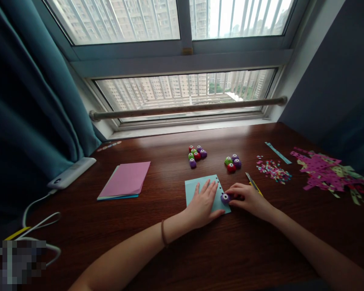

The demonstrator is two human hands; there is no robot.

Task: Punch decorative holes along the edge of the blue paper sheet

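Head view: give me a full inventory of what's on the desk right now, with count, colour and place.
blue sheet: one, light blue, desk centre
purple punch: one, purple, at the blue sheet's right edge
rear punches: about seven, red, green, purple, behind the sheet
side punches: four, red, green, purple, right of those
paper stack: one, pink over blue, left of centre
confetti: one pile, mixed colours, right
punched scraps: one pile, pink and green, far right
paper strip: one, blue, behind confetti
cutter: one, yellow, beside right hand
white device: one, cabled, left edge
desk: one, dark wood
left hand: flat on blue sheet
right hand: fingers closed on purple punch
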